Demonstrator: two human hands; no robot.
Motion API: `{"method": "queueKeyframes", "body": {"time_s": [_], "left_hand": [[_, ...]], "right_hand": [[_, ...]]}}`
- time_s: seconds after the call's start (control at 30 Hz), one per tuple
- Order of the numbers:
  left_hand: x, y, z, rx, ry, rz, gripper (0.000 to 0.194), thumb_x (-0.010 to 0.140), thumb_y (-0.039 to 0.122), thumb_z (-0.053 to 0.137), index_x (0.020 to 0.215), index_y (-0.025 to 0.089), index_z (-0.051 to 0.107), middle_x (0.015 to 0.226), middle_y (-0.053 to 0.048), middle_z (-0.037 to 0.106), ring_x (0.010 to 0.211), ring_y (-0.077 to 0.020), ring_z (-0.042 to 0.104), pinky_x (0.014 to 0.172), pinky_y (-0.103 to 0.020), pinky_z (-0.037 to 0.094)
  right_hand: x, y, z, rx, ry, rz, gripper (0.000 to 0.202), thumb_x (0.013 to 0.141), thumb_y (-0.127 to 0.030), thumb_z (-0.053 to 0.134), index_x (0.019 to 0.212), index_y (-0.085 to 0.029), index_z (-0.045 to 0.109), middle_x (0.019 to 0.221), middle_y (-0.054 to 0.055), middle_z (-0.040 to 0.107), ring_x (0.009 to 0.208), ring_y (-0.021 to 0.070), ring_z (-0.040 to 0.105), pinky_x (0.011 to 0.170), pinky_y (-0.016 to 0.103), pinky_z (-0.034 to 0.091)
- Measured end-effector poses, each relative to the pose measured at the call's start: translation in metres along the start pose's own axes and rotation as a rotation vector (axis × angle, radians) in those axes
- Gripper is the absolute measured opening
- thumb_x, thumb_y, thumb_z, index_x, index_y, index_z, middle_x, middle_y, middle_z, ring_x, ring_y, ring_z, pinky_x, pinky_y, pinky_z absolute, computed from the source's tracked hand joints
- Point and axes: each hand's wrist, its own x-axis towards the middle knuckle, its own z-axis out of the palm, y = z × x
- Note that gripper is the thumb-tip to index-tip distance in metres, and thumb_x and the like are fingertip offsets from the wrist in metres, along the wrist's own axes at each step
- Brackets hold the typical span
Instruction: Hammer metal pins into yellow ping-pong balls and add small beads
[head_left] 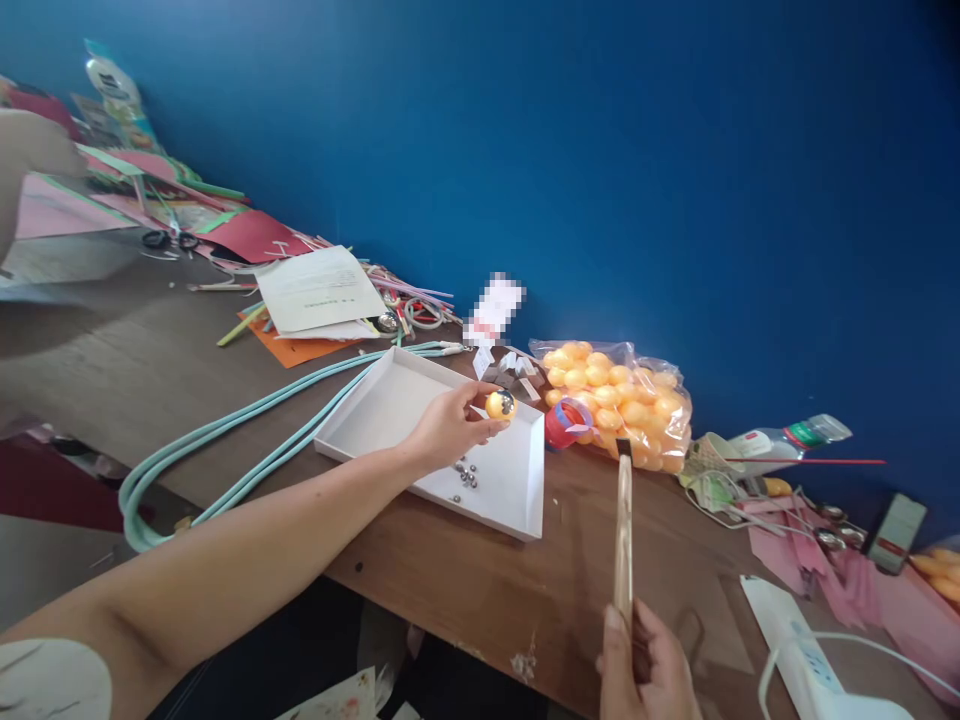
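Observation:
My left hand (454, 422) reaches over a shallow white box (375, 400) and pinches a small orange ball (501, 404) with a shiny dark-and-silver patch on top. Several small steel balls (466, 473) lie in the box below that hand. At the lower right, my right hand (649, 665) is closed around a flat wooden stick (624, 530) held nearly upright, its far end dark. A clear plastic bag (682, 400) full of orange balls stands behind the stick. Left of the bag is a red and blue tape roll (568, 422).
A pale green cord (247, 425) loops left of the box. Papers (319, 290) and coloured strips lie along the blue wall. To the right are a plastic bottle (780, 442), a phone (898, 532) and a white power strip (795, 640). Another person's arm (34, 155) shows far left.

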Motion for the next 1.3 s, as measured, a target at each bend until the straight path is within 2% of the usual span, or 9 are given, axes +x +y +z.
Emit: {"method": "queueKeyframes", "body": {"time_s": [0.1, 0.27, 0.57, 0.83, 0.9, 1.0, 1.07, 1.17, 1.3], "left_hand": [[0.001, 0.000, 0.000, -0.016, -0.001, 0.008, 0.043, 0.072, 0.024, 0.070, 0.112, 0.018, 0.057, 0.097, -0.006, 0.063, 0.065, -0.0090, 0.060, 0.058, -0.024, 0.053], [0.002, -0.001, 0.000, -0.015, -0.004, 0.028, 0.043, 0.072, 0.024, 0.070, 0.112, 0.017, 0.056, 0.097, -0.006, 0.063, 0.066, -0.0094, 0.061, 0.058, -0.024, 0.053], [0.001, -0.004, -0.002, 0.005, -0.015, 0.051, 0.044, 0.073, 0.029, 0.071, 0.113, 0.018, 0.056, 0.096, -0.007, 0.064, 0.066, -0.0099, 0.061, 0.058, -0.024, 0.053], [0.001, -0.004, -0.002, 0.002, -0.018, 0.042, 0.045, 0.073, 0.027, 0.071, 0.114, 0.019, 0.057, 0.099, -0.008, 0.066, 0.069, -0.0115, 0.063, 0.057, -0.023, 0.053], [0.001, -0.004, -0.002, 0.008, -0.018, 0.048, 0.044, 0.073, 0.028, 0.071, 0.114, 0.019, 0.057, 0.100, -0.008, 0.065, 0.068, -0.0116, 0.062, 0.057, -0.024, 0.053], [0.000, -0.003, -0.001, 0.027, -0.023, 0.065, 0.043, 0.073, 0.029, 0.070, 0.113, 0.019, 0.057, 0.100, -0.008, 0.065, 0.067, -0.0111, 0.062, 0.056, -0.024, 0.053], [0.000, -0.003, -0.001, 0.042, -0.027, 0.070, 0.042, 0.074, 0.028, 0.070, 0.112, 0.018, 0.057, 0.099, -0.008, 0.066, 0.065, -0.0104, 0.061, 0.055, -0.023, 0.052], [0.001, -0.005, -0.001, 0.041, -0.020, 0.057, 0.043, 0.073, 0.028, 0.071, 0.113, 0.017, 0.057, 0.097, -0.007, 0.065, 0.064, -0.0096, 0.060, 0.055, -0.022, 0.052], [0.005, -0.008, -0.002, 0.024, 0.005, 0.047, 0.043, 0.073, 0.028, 0.071, 0.112, 0.018, 0.057, 0.095, -0.005, 0.064, 0.064, -0.0089, 0.061, 0.054, -0.021, 0.052]], "right_hand": [[0.017, 0.016, -0.005, -0.196, -0.091, 0.039, 0.051, 0.079, -0.056, 0.046, 0.113, -0.019, 0.058, 0.106, 0.012, 0.068, 0.086, 0.0289, 0.067, 0.070, 0.036, 0.050], [0.028, 0.022, -0.008, -0.350, -0.207, 0.047, 0.050, 0.083, -0.054, 0.038, 0.119, -0.022, 0.054, 0.118, 0.009, 0.065, 0.099, 0.0301, 0.064, 0.076, 0.039, 0.048], [0.027, 0.017, -0.008, -0.363, -0.226, 0.010, 0.052, 0.082, -0.058, 0.042, 0.116, -0.023, 0.059, 0.112, 0.011, 0.068, 0.092, 0.0334, 0.066, 0.069, 0.042, 0.049], [0.029, 0.029, -0.008, -0.358, -0.258, -0.030, 0.051, 0.080, -0.060, 0.046, 0.114, -0.023, 0.061, 0.109, 0.011, 0.066, 0.098, 0.0311, 0.062, 0.077, 0.041, 0.047], [0.027, 0.026, -0.009, -0.346, -0.214, -0.063, 0.051, 0.080, -0.059, 0.047, 0.112, -0.022, 0.062, 0.108, 0.011, 0.066, 0.100, 0.0316, 0.060, 0.077, 0.041, 0.046], [0.022, 0.004, -0.009, -0.271, -0.075, -0.149, 0.044, 0.082, -0.054, 0.049, 0.110, -0.024, 0.064, 0.106, 0.010, 0.067, 0.091, 0.0286, 0.062, 0.073, 0.038, 0.046], [0.018, -0.020, -0.007, -0.154, -0.036, -0.275, 0.037, 0.083, -0.050, 0.049, 0.106, -0.024, 0.065, 0.102, 0.008, 0.068, 0.084, 0.0236, 0.062, 0.072, 0.034, 0.046], [0.014, -0.064, 0.003, -0.033, -0.114, -0.505, 0.029, 0.087, -0.041, 0.048, 0.100, -0.024, 0.067, 0.101, 0.005, 0.068, 0.088, 0.0201, 0.062, 0.078, 0.030, 0.045], [0.020, -0.115, 0.022, -0.091, -0.321, -0.717, 0.023, 0.090, -0.029, 0.045, 0.098, -0.026, 0.067, 0.099, 0.003, 0.068, 0.089, 0.0179, 0.063, 0.075, 0.027, 0.043]]}}
